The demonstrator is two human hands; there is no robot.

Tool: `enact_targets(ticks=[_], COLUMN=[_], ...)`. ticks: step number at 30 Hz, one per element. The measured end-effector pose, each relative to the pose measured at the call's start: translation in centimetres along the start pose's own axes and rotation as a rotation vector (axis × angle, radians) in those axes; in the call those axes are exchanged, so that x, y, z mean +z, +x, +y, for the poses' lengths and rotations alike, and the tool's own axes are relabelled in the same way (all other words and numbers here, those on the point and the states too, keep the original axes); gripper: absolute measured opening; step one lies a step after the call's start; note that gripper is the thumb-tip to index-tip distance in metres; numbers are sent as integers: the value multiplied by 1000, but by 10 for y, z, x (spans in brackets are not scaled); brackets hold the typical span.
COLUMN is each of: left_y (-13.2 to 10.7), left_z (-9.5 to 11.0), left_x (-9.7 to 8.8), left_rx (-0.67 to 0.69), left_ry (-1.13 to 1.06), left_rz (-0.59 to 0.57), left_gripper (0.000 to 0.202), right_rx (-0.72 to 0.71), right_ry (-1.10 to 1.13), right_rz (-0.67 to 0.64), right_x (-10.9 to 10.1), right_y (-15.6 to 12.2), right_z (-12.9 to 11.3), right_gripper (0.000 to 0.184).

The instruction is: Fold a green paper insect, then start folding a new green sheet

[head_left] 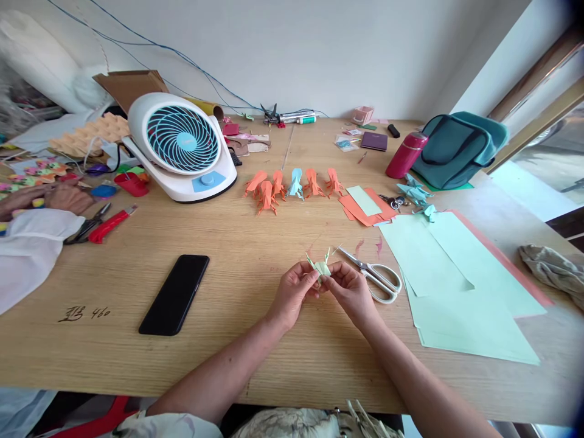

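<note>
A small pale green folded paper figure (322, 268) with two thin points sticking up is pinched between both my hands, above the wooden table. My left hand (294, 292) grips its left side with thumb and fingers. On its right side my right hand (350, 291) does the same. White-handled scissors (382, 281) lie on the table just beyond my right hand. Several orange folded paper figures (266, 196) and one light blue paper figure (296, 184) stand in a group farther back.
Pale green paper sheets (469, 328) cover the right side. A black phone (174, 295) lies at left, near a red cutter (109, 226). A white fan (182, 146), pink bottle (407, 155) and teal bag (456, 149) stand behind. Another person's hand (68, 198) rests at far left.
</note>
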State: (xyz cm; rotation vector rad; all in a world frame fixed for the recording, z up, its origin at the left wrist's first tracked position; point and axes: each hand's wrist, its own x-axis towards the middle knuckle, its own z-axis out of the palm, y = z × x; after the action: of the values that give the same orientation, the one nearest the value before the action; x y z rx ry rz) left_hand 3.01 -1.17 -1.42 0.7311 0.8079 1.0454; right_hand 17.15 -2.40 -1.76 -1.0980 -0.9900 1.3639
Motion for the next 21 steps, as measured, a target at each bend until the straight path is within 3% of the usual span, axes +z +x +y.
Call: enact_targets(ticks=[9,16,21], left_y=[2,3,3], left_z=[-3,-1,-2], left_x=[-2,-2,-2], left_rx=[117,94,86], left_ry=[87,102,133], left_rz=[149,101,108], left_gripper=[28,27,29], right_rx=[-38,25,-42], right_ry=[-99,-66,-136], right_rz=[-12,30,49], right_x=[-2,-6,-5], right_y=[1,1,2], right_z=[-7,-8,-8], right_gripper=[32,38,38])
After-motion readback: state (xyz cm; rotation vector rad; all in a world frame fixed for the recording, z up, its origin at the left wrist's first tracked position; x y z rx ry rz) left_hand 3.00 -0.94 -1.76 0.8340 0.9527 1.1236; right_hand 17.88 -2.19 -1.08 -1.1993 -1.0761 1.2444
